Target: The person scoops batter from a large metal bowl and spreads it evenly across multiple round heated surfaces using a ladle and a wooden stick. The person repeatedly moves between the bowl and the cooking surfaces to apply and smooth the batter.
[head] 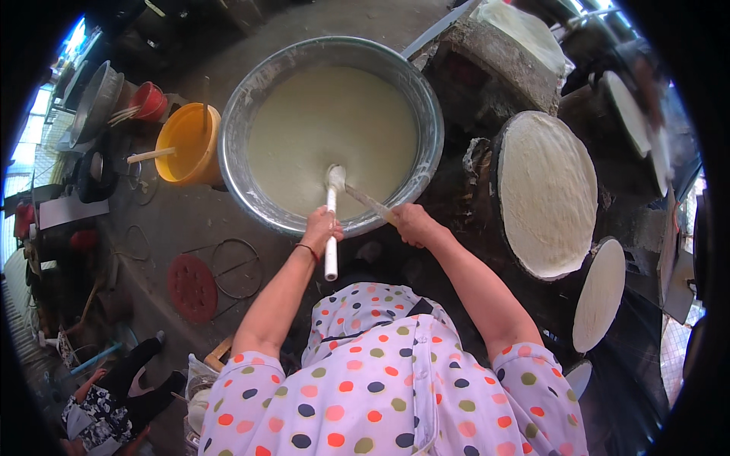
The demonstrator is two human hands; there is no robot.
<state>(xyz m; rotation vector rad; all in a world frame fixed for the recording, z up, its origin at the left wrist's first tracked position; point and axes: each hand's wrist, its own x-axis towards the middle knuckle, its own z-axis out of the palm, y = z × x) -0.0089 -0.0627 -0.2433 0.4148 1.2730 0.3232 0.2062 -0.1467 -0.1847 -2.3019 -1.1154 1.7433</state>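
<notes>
A large metal basin (432, 114) holds pale, smooth batter (331, 125). At its near rim my left hand (323, 228) is closed around a white tube-like handle (331, 251), whose batter-coated upper end lies over the batter. My right hand (419, 225) grips a flat, batter-smeared scraper (368, 200), and its tip touches or nearly touches that coated end. To the right, round griddles carry pale sheets of batter or dough, a large one (547, 194) and a smaller one (599, 295) below it.
Left of the basin stands a yellow bucket (214, 122) with sticks in it, near a red container (151, 101). A red perforated disc (192, 288) and a wire ring (259, 268) lie on the floor. Another person (114, 407) is at the lower left. A rough block (502, 57) stands upper right.
</notes>
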